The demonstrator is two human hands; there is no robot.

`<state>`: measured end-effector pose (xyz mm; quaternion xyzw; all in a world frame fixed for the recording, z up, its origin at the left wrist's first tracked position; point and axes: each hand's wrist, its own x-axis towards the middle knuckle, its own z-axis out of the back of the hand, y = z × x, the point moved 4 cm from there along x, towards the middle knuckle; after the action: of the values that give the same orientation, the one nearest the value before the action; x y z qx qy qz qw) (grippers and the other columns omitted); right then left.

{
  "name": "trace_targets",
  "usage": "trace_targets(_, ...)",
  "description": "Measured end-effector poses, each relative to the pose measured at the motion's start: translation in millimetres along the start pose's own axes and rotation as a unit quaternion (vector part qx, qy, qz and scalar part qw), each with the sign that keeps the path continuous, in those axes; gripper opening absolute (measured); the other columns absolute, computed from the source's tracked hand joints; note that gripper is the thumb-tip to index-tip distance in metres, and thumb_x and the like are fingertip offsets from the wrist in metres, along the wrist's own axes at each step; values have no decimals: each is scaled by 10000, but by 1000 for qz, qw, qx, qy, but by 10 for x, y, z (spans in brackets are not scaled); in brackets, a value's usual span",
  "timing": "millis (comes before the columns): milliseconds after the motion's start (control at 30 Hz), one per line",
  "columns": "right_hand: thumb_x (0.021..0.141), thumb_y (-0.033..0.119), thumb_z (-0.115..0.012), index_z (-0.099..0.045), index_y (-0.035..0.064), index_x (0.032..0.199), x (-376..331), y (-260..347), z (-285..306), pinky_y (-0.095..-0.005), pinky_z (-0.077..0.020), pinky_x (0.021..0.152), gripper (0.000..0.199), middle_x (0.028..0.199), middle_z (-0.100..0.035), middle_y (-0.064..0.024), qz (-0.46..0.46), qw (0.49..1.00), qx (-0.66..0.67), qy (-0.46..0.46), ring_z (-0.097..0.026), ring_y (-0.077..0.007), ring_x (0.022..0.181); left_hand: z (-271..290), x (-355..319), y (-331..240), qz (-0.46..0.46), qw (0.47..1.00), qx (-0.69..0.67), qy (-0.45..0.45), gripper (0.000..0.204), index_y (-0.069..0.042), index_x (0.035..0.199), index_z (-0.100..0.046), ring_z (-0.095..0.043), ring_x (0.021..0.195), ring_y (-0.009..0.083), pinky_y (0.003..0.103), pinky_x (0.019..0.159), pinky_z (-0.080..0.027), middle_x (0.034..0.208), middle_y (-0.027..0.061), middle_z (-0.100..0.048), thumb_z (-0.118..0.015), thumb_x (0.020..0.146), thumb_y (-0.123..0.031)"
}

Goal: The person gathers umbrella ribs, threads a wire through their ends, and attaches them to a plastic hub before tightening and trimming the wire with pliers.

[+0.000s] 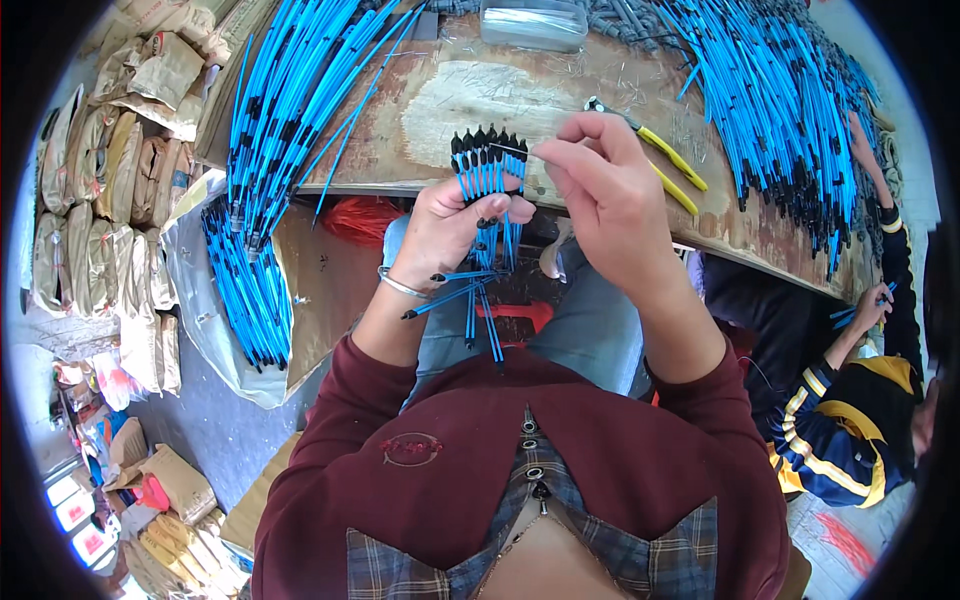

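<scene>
My left hand (447,228) is closed round a bunch of thin blue rods with black tips (484,178), held just in front of the table edge. Their pointed black ends stand up in a row above my fingers. Several more rods hang loosely below the hand and point different ways. Beside the tips, my right hand (622,205) pinches a thin metal pin (513,151) between thumb and forefinger. The pin reaches across to the black ends; whether it goes into one is too small to tell.
On the worn wooden table (370,150) lie yellow-handled pliers (672,160), a clear plastic box (535,38) and heaps of blue rods (770,110). A lined sack (185,235) of rods stands at left, near stacked brown packages (85,240). A co-worker (850,420) sits at right, holding rods.
</scene>
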<state>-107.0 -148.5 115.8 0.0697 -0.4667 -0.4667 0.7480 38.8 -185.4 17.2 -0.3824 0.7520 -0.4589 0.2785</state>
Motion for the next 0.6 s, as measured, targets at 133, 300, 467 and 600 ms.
trace_targets(133,721,-58,-613,-616,19,912,-8,22,37,-259,-436,566,206,858,-520,-101,-6,997,-77,-12,-532,-189,661,0,-7,4,9,1000,-9,-16,208,5,1040,-578,-641,798,216,326,704,-532,858,146,-652,-568,835,-34)
trace_targets(300,709,-74,-604,-621,20,904,-5,50,31,-269,-440,565,217,852,-523,-89,-3,995,-98,-6,-531,-187,662,-7,-14,-16,-1,1000,-3,-22,222,10,1037,-577,-642,790,232,343,683,-543,854,156,-648,-592,823,-48)
trace_targets(467,702,-76,-606,-623,21,899,11,63,39,-276,-439,566,220,834,-523,-86,0,994,-111,-9,-533,-191,660,1,-22,-6,5,1000,16,-14,199,-6,1057,-575,-639,816,181,291,740,-512,871,126,-659,-526,866,-24)
trace_targets(600,711,-73,-596,-620,20,912,0,78,28,-286,-440,571,223,820,-522,-88,13,991,-132,-7,-531,-202,663,-1,-19,-1,0,999,22,-24,237,8,1052,-571,-642,795,224,340,680,-545,855,150,-649,-595,826,-59)
